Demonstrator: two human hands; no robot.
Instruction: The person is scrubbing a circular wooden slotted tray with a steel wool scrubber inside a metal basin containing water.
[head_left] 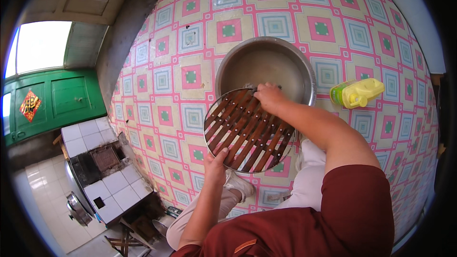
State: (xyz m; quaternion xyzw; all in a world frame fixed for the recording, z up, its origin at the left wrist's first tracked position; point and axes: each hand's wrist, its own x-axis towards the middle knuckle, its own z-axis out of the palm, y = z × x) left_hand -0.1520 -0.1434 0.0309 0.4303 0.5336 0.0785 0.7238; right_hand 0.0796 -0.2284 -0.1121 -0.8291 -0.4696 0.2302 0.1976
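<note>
A round steamer rack (245,135) with brown wooden slats and a thin metal rim is tilted over the near edge of a wide metal basin (309,74). My left hand (216,164) grips its near left rim, thumb lying on top of the slats. At the far rim, my right hand (270,97) is closed on the rack's edge, its fingertips partly hidden. Cloudy water (266,69) fills the lower part of the basin. Part of the basin's near side is covered by the rack and my right forearm.
A yellow jug (364,91) with a green label lies to the right of the basin on the patterned floor (190,109). On the left are a white-tiled stove (116,183), a lidded metal pot (78,209) and a green cabinet (74,95). My shoe (240,185) is below the rack.
</note>
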